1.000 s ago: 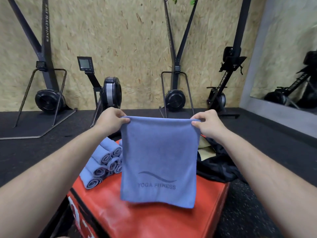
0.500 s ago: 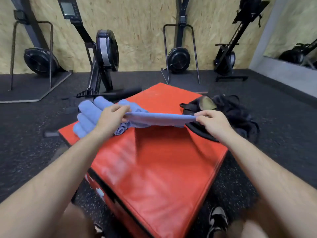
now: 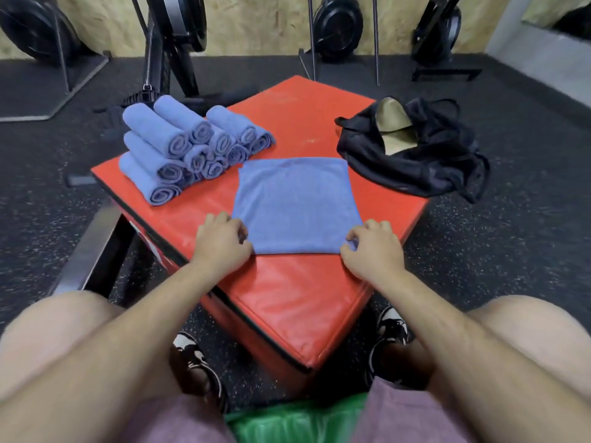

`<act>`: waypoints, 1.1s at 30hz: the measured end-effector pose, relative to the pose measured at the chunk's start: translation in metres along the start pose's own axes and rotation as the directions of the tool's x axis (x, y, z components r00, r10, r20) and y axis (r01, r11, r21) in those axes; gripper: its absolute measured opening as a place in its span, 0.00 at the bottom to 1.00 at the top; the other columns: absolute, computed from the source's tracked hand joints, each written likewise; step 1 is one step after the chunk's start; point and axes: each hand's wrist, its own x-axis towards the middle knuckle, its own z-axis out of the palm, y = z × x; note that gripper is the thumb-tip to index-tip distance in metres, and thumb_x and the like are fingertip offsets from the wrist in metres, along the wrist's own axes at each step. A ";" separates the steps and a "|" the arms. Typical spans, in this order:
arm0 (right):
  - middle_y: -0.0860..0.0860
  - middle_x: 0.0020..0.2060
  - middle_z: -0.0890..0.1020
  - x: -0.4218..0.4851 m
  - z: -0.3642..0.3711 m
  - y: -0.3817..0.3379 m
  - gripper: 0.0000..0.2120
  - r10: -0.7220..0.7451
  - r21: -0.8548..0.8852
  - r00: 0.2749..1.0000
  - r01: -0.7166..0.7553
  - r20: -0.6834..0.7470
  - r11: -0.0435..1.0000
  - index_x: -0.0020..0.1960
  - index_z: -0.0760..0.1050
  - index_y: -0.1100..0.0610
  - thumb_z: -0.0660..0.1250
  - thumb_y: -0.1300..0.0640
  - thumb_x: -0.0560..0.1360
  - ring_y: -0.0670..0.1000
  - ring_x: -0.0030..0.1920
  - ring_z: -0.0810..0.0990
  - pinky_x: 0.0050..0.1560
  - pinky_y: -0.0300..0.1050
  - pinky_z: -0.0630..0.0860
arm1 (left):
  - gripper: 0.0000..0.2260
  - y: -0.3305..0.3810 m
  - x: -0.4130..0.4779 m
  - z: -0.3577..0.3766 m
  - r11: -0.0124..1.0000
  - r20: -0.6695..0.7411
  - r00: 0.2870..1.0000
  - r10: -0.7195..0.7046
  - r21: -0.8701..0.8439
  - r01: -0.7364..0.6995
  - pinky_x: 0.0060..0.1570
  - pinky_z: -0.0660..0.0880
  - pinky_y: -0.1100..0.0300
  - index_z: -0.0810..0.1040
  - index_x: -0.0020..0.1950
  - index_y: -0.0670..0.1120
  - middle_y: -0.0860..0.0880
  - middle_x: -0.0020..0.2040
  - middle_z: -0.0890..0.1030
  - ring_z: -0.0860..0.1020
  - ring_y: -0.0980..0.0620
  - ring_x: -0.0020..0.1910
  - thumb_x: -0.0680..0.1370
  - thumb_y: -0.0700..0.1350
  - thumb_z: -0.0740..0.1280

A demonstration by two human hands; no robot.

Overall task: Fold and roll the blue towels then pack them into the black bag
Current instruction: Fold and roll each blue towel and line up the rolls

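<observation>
The person sat on a green seat [image 3: 297, 423], knees spread, with a shoe [image 3: 198, 362] on each side of the near corner of the red padded box [image 3: 287, 298]. Bare red surface lay between that corner and the hands.

The left hand [image 3: 220, 243] had its fingers curled over the near left corner of the flat blue towel [image 3: 295, 203], holding it. The right hand [image 3: 372, 247] pinched the near right corner, a bit of blue showing between thumb and fingertip. The towel lay spread and smooth in the middle of the box top, roughly square, its near edge straight between the hands and its side edges well inside the box's edges.

Beyond it on the left, a pile of rolled blue towels [image 3: 185, 148] sat at the box's left edge, spiral ends facing the person. On the right, the black bag [image 3: 415, 167] slumped over the box's right edge, its mouth open on a tan lining [image 3: 391, 123]; no towels showed inside. Open red surface ran between pile and bag to the far corner. Dark speckled floor [image 3: 511, 235] surrounded the box, with black exercise machines [image 3: 337, 24] along the wall.
</observation>
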 end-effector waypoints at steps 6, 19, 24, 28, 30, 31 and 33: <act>0.54 0.81 0.54 0.022 0.013 -0.024 0.29 -0.148 -0.034 0.968 0.159 0.204 0.987 0.81 0.56 0.51 0.53 0.42 0.83 0.56 0.81 0.49 0.79 0.51 0.49 | 0.26 0.031 0.020 0.014 0.984 0.124 0.977 0.173 -0.070 -0.166 0.75 0.57 0.49 0.69 0.75 0.49 0.45 0.78 0.64 0.61 0.43 0.77 0.80 0.58 0.60; 0.55 0.82 0.45 -0.015 -0.001 -0.036 0.33 -0.139 -0.146 0.922 0.203 0.362 0.968 0.83 0.46 0.51 0.48 0.38 0.83 0.57 0.81 0.44 0.80 0.54 0.47 | 0.35 0.040 -0.007 0.014 0.969 0.236 0.954 0.183 0.118 -0.216 0.72 0.62 0.45 0.62 0.76 0.56 0.49 0.77 0.62 0.61 0.41 0.75 0.74 0.72 0.47; 0.53 0.82 0.41 0.007 0.013 -0.046 0.32 -0.165 -0.117 0.897 0.231 0.410 0.966 0.83 0.42 0.50 0.45 0.39 0.84 0.56 0.81 0.39 0.80 0.55 0.43 | 0.33 0.045 0.003 0.028 0.985 0.420 0.900 0.115 0.069 -0.158 0.77 0.39 0.39 0.43 0.81 0.60 0.51 0.82 0.39 0.37 0.42 0.80 0.79 0.70 0.46; 0.52 0.82 0.41 0.004 0.003 -0.041 0.34 -0.159 -0.175 0.858 0.274 0.488 0.946 0.83 0.42 0.49 0.44 0.36 0.82 0.56 0.81 0.42 0.80 0.56 0.48 | 0.33 0.039 0.002 0.013 0.972 0.408 0.897 0.170 0.078 -0.220 0.77 0.49 0.42 0.55 0.80 0.59 0.50 0.82 0.51 0.48 0.44 0.80 0.78 0.71 0.51; 0.52 0.82 0.43 0.020 -0.007 -0.041 0.34 -0.160 -0.184 0.853 0.284 0.497 0.941 0.83 0.44 0.49 0.45 0.35 0.82 0.56 0.81 0.45 0.79 0.56 0.50 | 0.29 0.039 0.020 0.005 0.964 0.328 0.918 0.221 0.066 -0.256 0.75 0.56 0.47 0.64 0.75 0.55 0.49 0.77 0.61 0.57 0.46 0.77 0.79 0.69 0.54; 0.52 0.82 0.44 0.032 -0.012 -0.042 0.33 -0.167 -0.184 0.859 0.286 0.483 0.940 0.83 0.44 0.49 0.45 0.36 0.82 0.56 0.81 0.46 0.79 0.56 0.51 | 0.27 0.039 0.033 0.001 0.967 0.305 0.926 0.223 0.052 -0.250 0.74 0.58 0.48 0.66 0.73 0.53 0.49 0.76 0.63 0.59 0.46 0.76 0.80 0.67 0.55; 0.53 0.82 0.46 0.061 -0.018 -0.043 0.32 -0.185 -0.169 0.880 0.283 0.437 0.944 0.83 0.46 0.52 0.47 0.39 0.84 0.56 0.81 0.46 0.79 0.54 0.51 | 0.26 0.041 0.063 -0.004 0.976 0.289 0.936 0.203 0.023 -0.218 0.73 0.59 0.49 0.65 0.74 0.51 0.48 0.76 0.63 0.60 0.46 0.76 0.81 0.64 0.56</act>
